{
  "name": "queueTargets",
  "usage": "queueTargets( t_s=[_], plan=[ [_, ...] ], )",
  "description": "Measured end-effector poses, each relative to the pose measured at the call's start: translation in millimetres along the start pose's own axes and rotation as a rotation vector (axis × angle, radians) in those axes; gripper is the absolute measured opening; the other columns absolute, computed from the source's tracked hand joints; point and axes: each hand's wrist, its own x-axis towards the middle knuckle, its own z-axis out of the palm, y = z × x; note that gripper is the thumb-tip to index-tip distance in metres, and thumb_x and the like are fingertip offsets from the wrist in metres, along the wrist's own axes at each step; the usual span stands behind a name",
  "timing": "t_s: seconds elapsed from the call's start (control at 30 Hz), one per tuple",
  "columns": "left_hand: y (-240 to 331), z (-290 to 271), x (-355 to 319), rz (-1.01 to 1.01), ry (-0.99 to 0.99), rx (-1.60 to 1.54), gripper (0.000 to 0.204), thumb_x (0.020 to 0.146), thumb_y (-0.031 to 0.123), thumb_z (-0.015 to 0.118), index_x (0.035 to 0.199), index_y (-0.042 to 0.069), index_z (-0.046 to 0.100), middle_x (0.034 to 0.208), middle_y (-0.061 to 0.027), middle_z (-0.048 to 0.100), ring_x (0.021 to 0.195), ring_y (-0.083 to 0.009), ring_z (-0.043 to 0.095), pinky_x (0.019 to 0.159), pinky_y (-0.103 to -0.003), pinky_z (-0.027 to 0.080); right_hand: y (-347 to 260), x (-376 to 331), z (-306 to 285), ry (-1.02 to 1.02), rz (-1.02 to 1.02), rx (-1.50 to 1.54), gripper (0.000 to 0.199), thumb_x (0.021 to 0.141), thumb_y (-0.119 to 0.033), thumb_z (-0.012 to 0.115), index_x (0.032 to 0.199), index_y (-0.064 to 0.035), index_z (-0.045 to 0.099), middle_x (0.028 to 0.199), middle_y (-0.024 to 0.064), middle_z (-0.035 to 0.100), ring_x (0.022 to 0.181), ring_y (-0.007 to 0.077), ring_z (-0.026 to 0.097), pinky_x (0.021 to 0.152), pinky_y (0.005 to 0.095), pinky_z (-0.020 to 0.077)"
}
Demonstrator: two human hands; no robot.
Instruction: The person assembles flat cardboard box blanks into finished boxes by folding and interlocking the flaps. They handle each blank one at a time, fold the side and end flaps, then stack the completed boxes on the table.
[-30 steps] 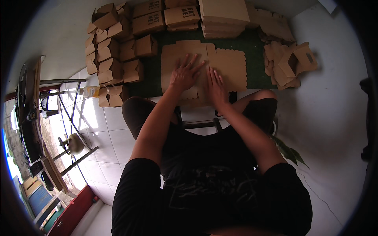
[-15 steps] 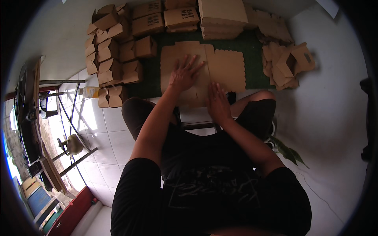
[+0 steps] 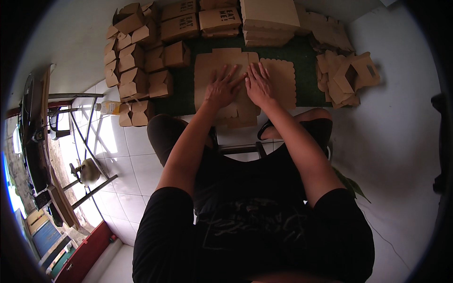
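A brown cardboard box blank [image 3: 278, 85] with scalloped edges lies flat on a green mat [image 3: 178, 101] before me. My left hand [image 3: 222, 88] presses flat on the left panel, its fingers spread. Beside it, my right hand [image 3: 258, 86] lies on the cardboard along the crease near the middle, fingers stretched forward. The fingertips of both hands come close together. Neither hand grips anything. Parts of the panels are hidden beneath my palms.
Folded small boxes [image 3: 132, 84] are stacked at the left. Flat printed boxes [image 3: 180, 27] and larger plain boxes [image 3: 269, 16] stand at the back. Loose cardboard pieces [image 3: 342, 75] pile up at the right. A yellow-labelled bottle [image 3: 110, 108] stands by the left stack.
My right hand has slid forward along the crease, from the blank's near edge up beside my left hand. My left hand stays nearly where it was.
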Motion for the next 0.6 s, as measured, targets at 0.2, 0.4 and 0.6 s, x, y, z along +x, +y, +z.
queueTargets(
  t_s=[0.2, 0.4, 0.6],
  plan=[
    [-1, 5, 0, 0.003, 0.003, 0.023, 0.059, 0.116, 0.052, 0.048, 0.174, 0.052, 0.038, 0.188, 0.0017, 0.028, 0.173, -0.0323, 0.025, 0.138, -0.066, 0.02, -6, -42, -11, -0.026, -0.022, 0.02, 0.058, 0.116, -0.027, 0.055, 0.167, 0.0012, 0.05, 0.174, 0.0218, 0.047, 0.165, 0.0417, 0.038, 0.136, 0.0555, 0.0329],
    [-1, 9, 3, 0.005, 0.015, 0.005, 0.058, 0.116, 0.052, 0.049, 0.173, 0.052, 0.039, 0.188, 0.0017, 0.027, 0.173, -0.0335, 0.025, 0.138, -0.066, 0.02, -15, -91, -27, -0.087, -0.054, 0.004, 0.058, 0.115, -0.023, 0.056, 0.165, 0.0053, 0.049, 0.172, 0.0273, 0.046, 0.164, 0.0432, 0.04, 0.135, 0.0561, 0.0342],
    [-1, 8, 2, 0.007, 0.02, 0.002, 0.058, 0.116, 0.051, 0.049, 0.173, 0.052, 0.04, 0.188, 0.0011, 0.028, 0.173, -0.0341, 0.024, 0.139, -0.066, 0.019, -31, -117, -45, -0.135, -0.002, 0.062, 0.056, 0.114, -0.021, 0.056, 0.162, 0.0065, 0.051, 0.171, 0.0283, 0.047, 0.164, 0.0438, 0.04, 0.134, 0.0564, 0.0348]
  ],
)
